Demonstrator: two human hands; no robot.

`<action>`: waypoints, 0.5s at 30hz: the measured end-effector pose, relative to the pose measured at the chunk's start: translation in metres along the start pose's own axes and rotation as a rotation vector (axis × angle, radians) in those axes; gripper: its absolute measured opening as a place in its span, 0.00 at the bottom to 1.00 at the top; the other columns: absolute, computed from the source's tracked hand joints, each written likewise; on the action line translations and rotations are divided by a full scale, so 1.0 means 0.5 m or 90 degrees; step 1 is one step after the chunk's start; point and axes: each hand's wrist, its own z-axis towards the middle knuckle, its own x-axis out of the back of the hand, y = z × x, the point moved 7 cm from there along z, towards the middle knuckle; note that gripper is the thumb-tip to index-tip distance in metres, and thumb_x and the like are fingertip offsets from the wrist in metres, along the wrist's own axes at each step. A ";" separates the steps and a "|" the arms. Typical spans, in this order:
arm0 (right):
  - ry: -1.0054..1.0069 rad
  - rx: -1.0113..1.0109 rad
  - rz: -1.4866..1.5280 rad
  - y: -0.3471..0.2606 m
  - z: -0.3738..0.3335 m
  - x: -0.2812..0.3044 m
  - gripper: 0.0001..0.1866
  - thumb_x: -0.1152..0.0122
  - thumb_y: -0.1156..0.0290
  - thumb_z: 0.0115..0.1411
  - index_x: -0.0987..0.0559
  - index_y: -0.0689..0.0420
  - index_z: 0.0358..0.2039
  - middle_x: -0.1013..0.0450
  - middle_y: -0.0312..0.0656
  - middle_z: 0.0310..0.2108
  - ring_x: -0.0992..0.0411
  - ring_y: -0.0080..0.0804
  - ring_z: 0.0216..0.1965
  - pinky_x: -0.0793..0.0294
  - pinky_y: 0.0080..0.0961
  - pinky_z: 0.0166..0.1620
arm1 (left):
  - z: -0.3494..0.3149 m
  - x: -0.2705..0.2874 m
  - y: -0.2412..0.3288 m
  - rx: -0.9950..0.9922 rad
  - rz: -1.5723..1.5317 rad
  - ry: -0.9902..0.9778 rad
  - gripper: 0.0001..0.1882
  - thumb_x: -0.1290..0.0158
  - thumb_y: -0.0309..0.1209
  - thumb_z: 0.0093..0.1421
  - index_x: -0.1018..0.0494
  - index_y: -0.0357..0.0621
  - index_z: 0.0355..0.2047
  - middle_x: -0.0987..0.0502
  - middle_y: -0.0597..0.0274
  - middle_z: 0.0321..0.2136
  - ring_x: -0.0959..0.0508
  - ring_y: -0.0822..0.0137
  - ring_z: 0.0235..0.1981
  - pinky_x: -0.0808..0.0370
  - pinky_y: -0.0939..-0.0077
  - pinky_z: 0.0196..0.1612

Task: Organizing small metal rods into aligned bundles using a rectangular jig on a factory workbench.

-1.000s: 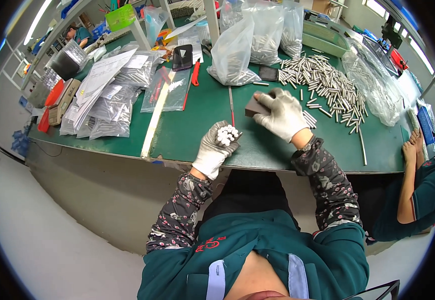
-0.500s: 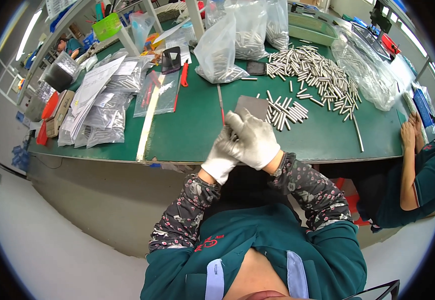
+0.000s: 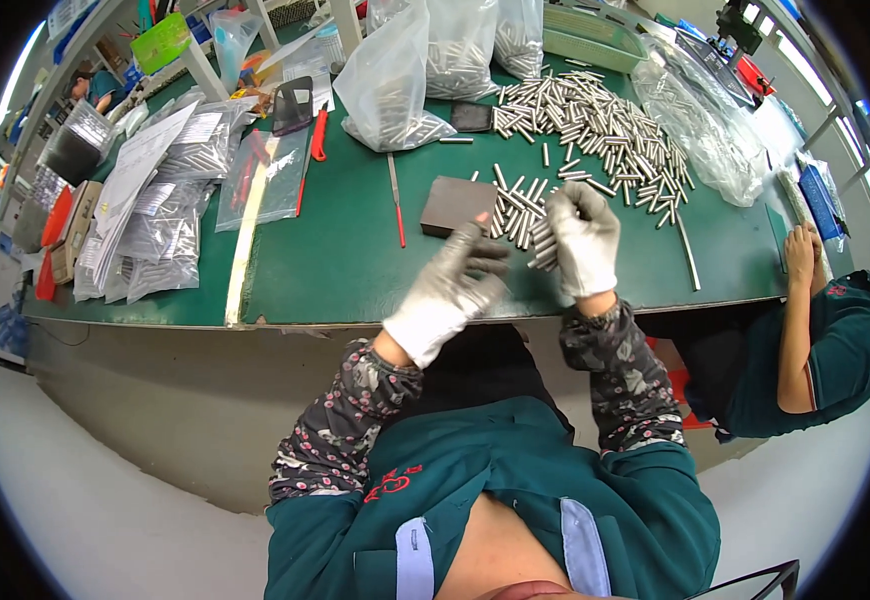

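Observation:
My left hand [image 3: 455, 290], in a white glove with greyed fingers, is held over the near side of the bench with its fingers apart and nothing seen in them. One bare fingertip pokes out beside a dark grey rectangular block [image 3: 449, 207]. To its right, my gloved right hand [image 3: 587, 245] has its fingers curled in at the edge of a small group of short metal pins [image 3: 522, 212]. Whatever may be inside those fingers is hidden. A large heap of the same pins [image 3: 610, 125] spreads behind.
Clear bags of pins [image 3: 385, 90] stand at the back, near a green tray [image 3: 595, 40]. Left lie packed bags with papers [image 3: 145, 170], a red-handled knife [image 3: 319, 135] and a thin red-handled file [image 3: 398, 205]. A long rod [image 3: 690, 255] lies right, near a co-worker's arm [image 3: 800, 310].
My hands were together in front of the block and have come apart. The right moved right to the small group of pins; the left opened its fingers. The whole view shifted slightly.

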 end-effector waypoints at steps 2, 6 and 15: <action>-0.139 0.310 -0.279 -0.091 -0.024 -0.031 0.04 0.42 0.78 0.51 0.27 0.56 0.22 0.31 0.34 0.18 0.31 0.24 0.19 0.31 0.23 0.21 | -0.008 0.061 0.030 -0.113 0.185 0.134 0.34 0.44 0.21 0.54 0.42 0.45 0.62 0.27 0.58 0.44 0.25 0.67 0.45 0.25 0.76 0.42; -0.321 0.476 -0.650 -0.048 -0.073 -0.059 0.05 0.40 0.71 0.48 0.28 0.53 0.23 0.33 0.38 0.20 0.29 0.36 0.21 0.30 0.31 0.22 | 0.048 0.102 0.098 -0.223 0.665 0.150 0.37 0.41 0.27 0.49 0.40 0.45 0.61 0.29 0.54 0.51 0.29 0.58 0.52 0.29 0.69 0.51; -0.266 0.450 -0.567 -0.035 -0.064 -0.054 0.05 0.39 0.73 0.48 0.28 0.53 0.23 0.32 0.40 0.19 0.29 0.38 0.21 0.30 0.32 0.24 | 0.130 0.110 0.050 -0.066 0.963 -0.050 0.54 0.34 0.39 0.38 0.49 0.47 0.65 0.35 0.49 0.57 0.43 0.47 0.64 0.40 0.55 0.62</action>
